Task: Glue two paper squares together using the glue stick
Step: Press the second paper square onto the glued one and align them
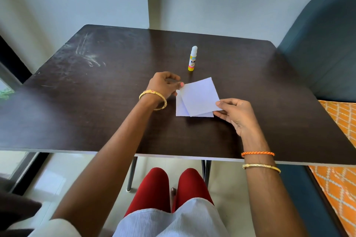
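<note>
The left hand [163, 84] sits at the upper left corner of the top paper square [199, 96], fingers curled and its thumb and fingertips pinching that corner. Just under and beside this hand, the bottom paper square [180, 109] lies flat on the dark table [96, 92], showing only as a strip along the left and lower edges, because the top square is turned at an angle over it. Beyond the left hand's fingertips, farther from the person, the glue stick [192, 58] stands upright, apart from both sheets and touched by neither hand; whether its cap is on I cannot tell for certain. To the right, the right hand [236, 114] pinches the lower right corner of the top square between thumb and fingers. The step in hand looks like handling the top sheet, either lifting it off or laying it onto the other; no glue shows on either sheet. If none is on yet, the next move calls for freeing one hand, reaching past the sheets for the stick, and rubbing it over one face before the edges are squared up.
</note>
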